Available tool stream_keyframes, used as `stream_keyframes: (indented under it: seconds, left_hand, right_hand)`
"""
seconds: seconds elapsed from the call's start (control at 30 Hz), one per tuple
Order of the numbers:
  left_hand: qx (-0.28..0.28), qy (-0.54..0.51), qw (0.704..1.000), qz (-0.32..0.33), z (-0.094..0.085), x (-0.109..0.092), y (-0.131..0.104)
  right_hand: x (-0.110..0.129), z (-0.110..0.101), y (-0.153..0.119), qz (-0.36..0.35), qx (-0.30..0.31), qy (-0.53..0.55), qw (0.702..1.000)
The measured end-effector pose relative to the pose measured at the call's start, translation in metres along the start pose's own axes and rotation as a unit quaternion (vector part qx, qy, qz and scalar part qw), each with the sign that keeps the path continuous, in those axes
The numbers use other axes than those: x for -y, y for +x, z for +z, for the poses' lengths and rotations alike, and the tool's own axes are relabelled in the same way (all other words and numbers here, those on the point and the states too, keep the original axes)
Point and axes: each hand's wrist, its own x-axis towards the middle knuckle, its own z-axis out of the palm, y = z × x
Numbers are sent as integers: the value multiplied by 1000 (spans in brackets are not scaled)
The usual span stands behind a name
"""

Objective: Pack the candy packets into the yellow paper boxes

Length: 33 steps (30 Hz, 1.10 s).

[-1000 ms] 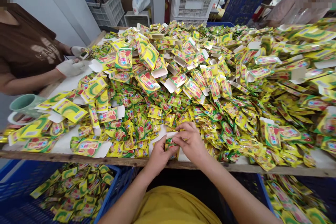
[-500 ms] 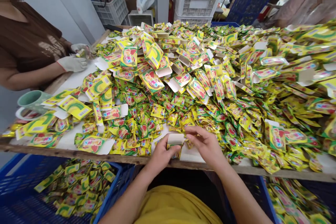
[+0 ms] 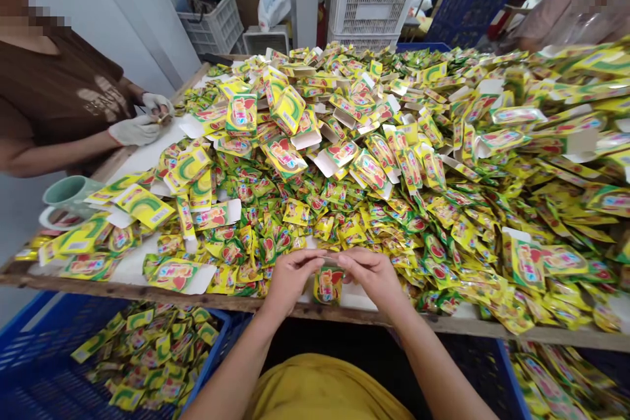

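Observation:
A small yellow, green and red printed carton (image 3: 327, 287) is held upright at the table's front edge. My left hand (image 3: 291, 277) pinches its upper end from the left. From the right, my right hand (image 3: 370, 274) pinches the same end, so both hands meet at the carton's flap. What is inside the carton is hidden. Just beyond my hands lie many small yellow and green sachets (image 3: 352, 231). Farther back, a heap of similar cartons (image 3: 283, 156), several with white flaps standing open, rests on top of the sachets.
A green mug (image 3: 71, 193) stands at the table's left end. Below the wooden edge (image 3: 197, 300) sits a blue crate (image 3: 216, 341) with filled cartons or packets. At left, a co-worker's gloved hands (image 3: 135, 130) hold a small item. White crates (image 3: 377, 3) are stacked behind.
My right hand has come left and closed on the carton's top beside my left hand. The carton's white flap, which stood up before, is now folded over.

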Motion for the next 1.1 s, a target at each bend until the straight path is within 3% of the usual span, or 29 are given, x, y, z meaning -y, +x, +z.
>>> stream_keyframes:
  seconds: [0.17, 0.37, 0.47, 0.6, 0.67, 0.87, 0.97, 1.1]
  left_hand:
    - [1, 50, 997, 63, 2, 5, -4]
    - [2, 123, 980, 156, 7, 2, -3]
    - [30, 114, 973, 199, 2, 0, -4]
    - [61, 117, 964, 231, -5, 4, -9]
    - [69, 121, 962, 234, -6, 8, -12]
    - [107, 158, 963, 189, -3, 18, -25]
    - [118, 192, 960, 165, -2, 17, -27]
    - [108, 173, 972, 121, -3, 14, -26]
  right_hand:
    - [-3, 3, 1, 70, -30, 58, 995]
    - [-4, 6, 2, 69, -53, 26, 996]
    - [-6, 2, 1, -15, -33, -29, 999]
    - [-8, -2, -5, -158, 2, -123, 980]
    - [-10, 0, -13, -198, 1, -163, 966]
    - [-21, 10, -41, -282, -82, -236, 926]
    - [-22, 11, -45, -265, -70, -239, 932]
    - [-16, 6, -39, -165, -77, -185, 966]
